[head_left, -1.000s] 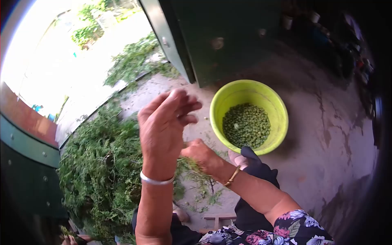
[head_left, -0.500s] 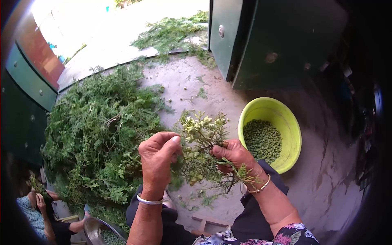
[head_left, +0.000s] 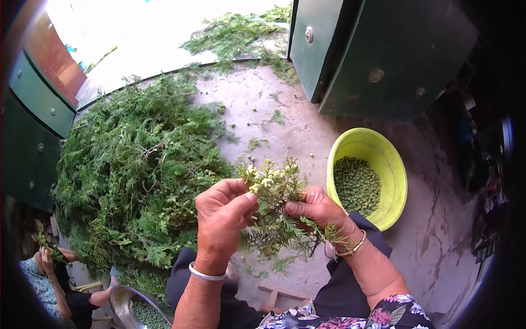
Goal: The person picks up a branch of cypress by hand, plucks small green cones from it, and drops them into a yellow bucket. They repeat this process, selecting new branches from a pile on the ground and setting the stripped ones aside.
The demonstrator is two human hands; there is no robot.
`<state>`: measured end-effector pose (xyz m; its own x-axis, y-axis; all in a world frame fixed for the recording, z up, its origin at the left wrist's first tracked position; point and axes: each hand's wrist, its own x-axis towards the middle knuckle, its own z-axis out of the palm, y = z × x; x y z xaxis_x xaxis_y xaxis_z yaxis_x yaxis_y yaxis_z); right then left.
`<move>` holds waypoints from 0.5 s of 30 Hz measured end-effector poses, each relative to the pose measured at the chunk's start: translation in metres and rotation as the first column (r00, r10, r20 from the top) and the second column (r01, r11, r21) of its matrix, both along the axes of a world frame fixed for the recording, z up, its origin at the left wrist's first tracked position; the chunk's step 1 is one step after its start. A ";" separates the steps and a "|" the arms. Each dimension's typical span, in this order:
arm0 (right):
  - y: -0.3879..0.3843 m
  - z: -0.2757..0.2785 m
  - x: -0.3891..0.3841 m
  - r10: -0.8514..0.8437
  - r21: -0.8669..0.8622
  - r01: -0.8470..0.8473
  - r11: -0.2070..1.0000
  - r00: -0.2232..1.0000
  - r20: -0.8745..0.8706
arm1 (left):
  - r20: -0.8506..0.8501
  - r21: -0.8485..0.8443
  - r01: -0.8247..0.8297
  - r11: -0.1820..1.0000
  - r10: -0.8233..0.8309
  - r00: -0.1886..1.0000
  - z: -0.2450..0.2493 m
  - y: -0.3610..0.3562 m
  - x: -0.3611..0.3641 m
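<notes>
A leafy conifer sprig (head_left: pixel 276 205), bearing pale green cones (head_left: pixel 267 182) near its top, is held up in front of me. My right hand (head_left: pixel 318 208) grips its stem, with thumb and fingers closed and some foliage sticking out below toward the wrist. At the left edge of the cone cluster, my left hand (head_left: pixel 223 216) has its thumb and fingers bent in a pinch on a green cone, which the fingers partly cover. To the right stands a yellow-green bucket (head_left: pixel 393 189), holding many picked green cones (head_left: pixel 356 186).
A large heap of cut conifer branches (head_left: pixel 137 170) fills the floor at left. Another person (head_left: pixel 46 279) sits at lower left, holding greenery near a metal basin (head_left: pixel 121 307) with cones. Green metal doors (head_left: pixel 394 60) flank the doorway, with more branches (head_left: pixel 230 35) there.
My left hand has moved right and slightly down, from beside the sprig onto its cones. My right hand still holds the stem. The camera view has shifted a little.
</notes>
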<state>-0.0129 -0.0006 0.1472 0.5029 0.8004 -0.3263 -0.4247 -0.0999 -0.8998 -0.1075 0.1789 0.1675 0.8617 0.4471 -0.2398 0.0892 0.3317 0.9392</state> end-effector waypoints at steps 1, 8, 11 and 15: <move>-0.001 -0.002 0.001 0.039 -0.007 -0.040 0.999 0.999 -0.006 | 0.006 0.002 0.000 1.000 0.000 1.000 0.000 0.003 0.001; -0.015 -0.001 -0.003 -0.086 -0.003 0.086 0.996 0.995 -0.052 | 0.259 -0.631 -0.003 0.775 0.214 0.942 -0.002 0.043 -0.005; -0.017 -0.001 -0.002 -0.088 -0.027 0.088 0.996 0.996 0.004 | 0.127 -0.449 -0.027 0.893 0.094 0.987 0.006 0.017 -0.004; -0.017 0.006 -0.004 -0.113 -0.024 0.114 0.993 0.993 0.034 | 0.021 -0.197 -0.053 0.979 0.059 0.998 0.007 -0.009 0.003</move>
<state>-0.0166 -0.0177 0.1532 0.6006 0.7289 -0.3285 -0.4055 -0.0764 -0.9109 -0.1046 0.1698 0.1748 0.8438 0.4413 -0.3054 0.0414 0.5139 0.8569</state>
